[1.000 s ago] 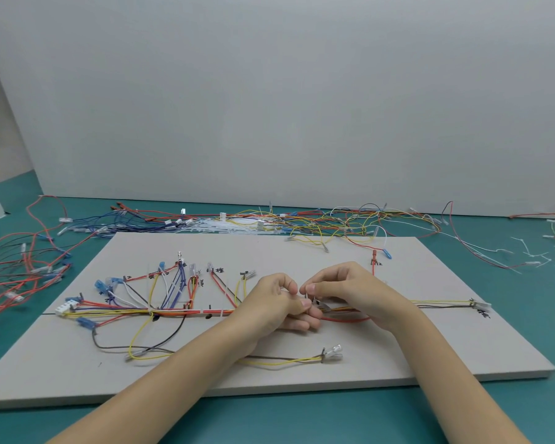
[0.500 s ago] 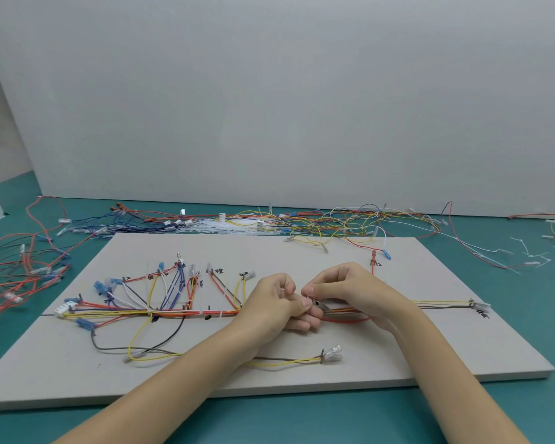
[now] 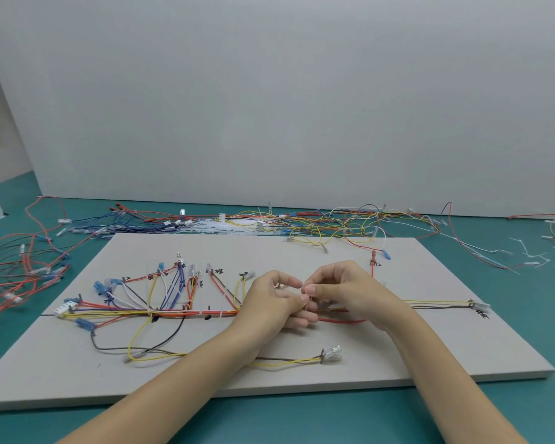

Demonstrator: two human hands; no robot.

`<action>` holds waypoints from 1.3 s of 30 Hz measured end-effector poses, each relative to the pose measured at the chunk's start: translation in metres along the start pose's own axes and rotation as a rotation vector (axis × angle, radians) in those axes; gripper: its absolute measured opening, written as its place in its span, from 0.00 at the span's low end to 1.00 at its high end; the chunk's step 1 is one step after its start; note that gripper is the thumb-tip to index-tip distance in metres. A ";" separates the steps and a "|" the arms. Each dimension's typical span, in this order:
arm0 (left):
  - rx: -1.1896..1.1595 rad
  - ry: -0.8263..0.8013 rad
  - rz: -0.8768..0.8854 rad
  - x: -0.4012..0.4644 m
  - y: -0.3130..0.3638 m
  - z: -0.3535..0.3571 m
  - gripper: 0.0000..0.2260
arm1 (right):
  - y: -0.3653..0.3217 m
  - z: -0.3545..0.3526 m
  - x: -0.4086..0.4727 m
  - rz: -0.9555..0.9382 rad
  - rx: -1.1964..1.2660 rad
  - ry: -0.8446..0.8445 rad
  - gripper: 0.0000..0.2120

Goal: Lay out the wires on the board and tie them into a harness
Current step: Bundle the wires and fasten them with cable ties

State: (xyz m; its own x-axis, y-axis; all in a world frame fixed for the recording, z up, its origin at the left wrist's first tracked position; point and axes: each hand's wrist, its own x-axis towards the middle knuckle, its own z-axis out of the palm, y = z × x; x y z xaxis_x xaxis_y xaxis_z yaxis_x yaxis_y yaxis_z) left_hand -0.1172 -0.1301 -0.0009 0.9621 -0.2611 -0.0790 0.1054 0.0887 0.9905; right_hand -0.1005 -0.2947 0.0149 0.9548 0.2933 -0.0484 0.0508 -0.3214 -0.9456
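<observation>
In the head view, a grey board lies on a teal table, and I take this board as the landmark. Along its middle line runs the main bundle of wires, from a white connector near the board's left side to a clear connector near its right side. On the left half of the board the bundle already carries small white ties, and coloured branches go up from it toward handwritten marks. Both hands meet over the centre of the board, above the bundle. The left hand has its fingers curled and seems to pinch a thin pale strip, probably a cable tie, but it is too small to be sure. The right hand also has curled fingers, and its fingertips touch the same spot, so it seems to pinch the same piece. Below them a red wire hangs loose from the bundle. Near the front edge of the board, a yellow and brown pair ends in a clear terminal. Behind the far edge of the board lie many spare wires on the table. I judge that the laying out is mostly done and the left part is tied; the centre tie is in progress, and the right stretch looks not yet tied.
</observation>
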 end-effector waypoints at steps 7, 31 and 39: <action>-0.003 -0.003 -0.023 0.000 0.001 -0.001 0.03 | -0.005 -0.002 -0.002 -0.097 -0.147 0.046 0.08; 0.205 0.011 0.059 0.002 0.000 -0.005 0.02 | -0.011 0.000 -0.007 -0.172 -0.311 0.089 0.09; 0.263 0.043 0.090 0.007 0.000 -0.010 0.02 | -0.013 0.001 -0.007 -0.088 -0.101 0.119 0.01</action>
State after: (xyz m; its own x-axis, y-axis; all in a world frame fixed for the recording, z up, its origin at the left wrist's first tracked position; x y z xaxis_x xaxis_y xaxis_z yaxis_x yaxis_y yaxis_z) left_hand -0.1079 -0.1221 -0.0029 0.9750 -0.2221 0.0113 -0.0444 -0.1445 0.9885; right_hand -0.1079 -0.2912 0.0274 0.9730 0.2177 0.0768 0.1588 -0.3896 -0.9072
